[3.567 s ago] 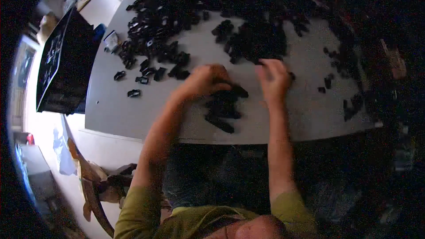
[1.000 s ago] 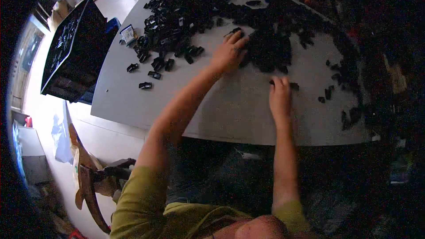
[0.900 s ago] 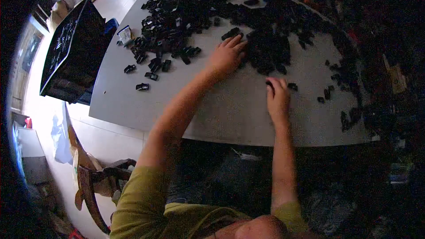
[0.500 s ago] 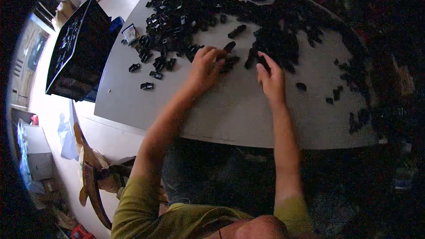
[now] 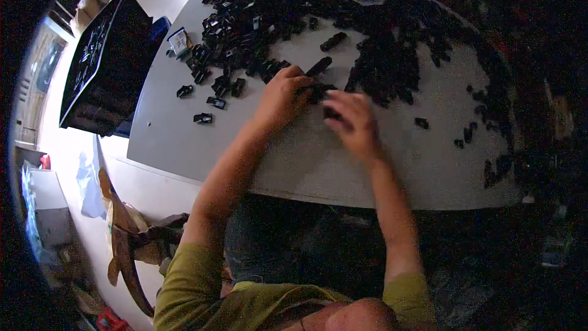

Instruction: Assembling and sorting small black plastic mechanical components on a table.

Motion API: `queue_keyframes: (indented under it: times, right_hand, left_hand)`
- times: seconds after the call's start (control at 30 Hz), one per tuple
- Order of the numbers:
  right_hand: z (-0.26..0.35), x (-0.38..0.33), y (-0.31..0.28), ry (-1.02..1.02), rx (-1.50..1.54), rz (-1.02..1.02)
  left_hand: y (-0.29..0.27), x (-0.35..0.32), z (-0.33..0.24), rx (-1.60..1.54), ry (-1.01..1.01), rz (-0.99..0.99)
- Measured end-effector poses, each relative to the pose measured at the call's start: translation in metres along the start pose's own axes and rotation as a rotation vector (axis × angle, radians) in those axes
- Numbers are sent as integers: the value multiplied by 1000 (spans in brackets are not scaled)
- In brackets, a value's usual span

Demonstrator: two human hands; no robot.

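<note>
Head view: the left hand (image 5: 282, 97) curls its fingers at small black parts (image 5: 318, 93), though whether it grips any I cannot tell; the right hand (image 5: 355, 122), blurred and half-curled, is just beside them, its hold equally unclear; beyond lie an elongated black piece (image 5: 319, 66) and a dark heap (image 5: 386, 67), all on the grey table (image 5: 294, 168).

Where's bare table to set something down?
Table: the strip between left hand, right hand and its near edge; also from the lone part right of that hand to that edge. Crowded: far half, mostly piled with black parts.
</note>
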State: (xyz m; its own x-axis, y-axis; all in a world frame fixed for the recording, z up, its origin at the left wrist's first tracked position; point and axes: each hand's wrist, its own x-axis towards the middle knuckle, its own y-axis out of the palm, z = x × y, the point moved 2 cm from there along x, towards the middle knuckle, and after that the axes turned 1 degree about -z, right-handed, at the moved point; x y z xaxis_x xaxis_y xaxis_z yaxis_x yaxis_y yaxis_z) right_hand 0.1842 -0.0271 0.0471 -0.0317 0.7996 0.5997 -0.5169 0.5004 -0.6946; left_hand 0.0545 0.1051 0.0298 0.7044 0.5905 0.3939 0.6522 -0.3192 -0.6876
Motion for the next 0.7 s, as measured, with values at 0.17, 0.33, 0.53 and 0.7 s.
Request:
queue_keyframes:
  times: [0.17,0.33,0.53,0.7]
  right_hand:
    - [12,1,15,60,-1,176]
    - [0,-6,-5,171,-191,109]
    - [-6,-12,-14,417,-77,-98]
    - [-1,-10,-5,312,-42,148]
  left_hand:
    - [-12,-3,-9,132,-11,5]
    - [-23,-10,-16,352,52,-89]
    - [-9,-10,-14,127,68,188]
    - [-3,-10,-18,-284,219,335]
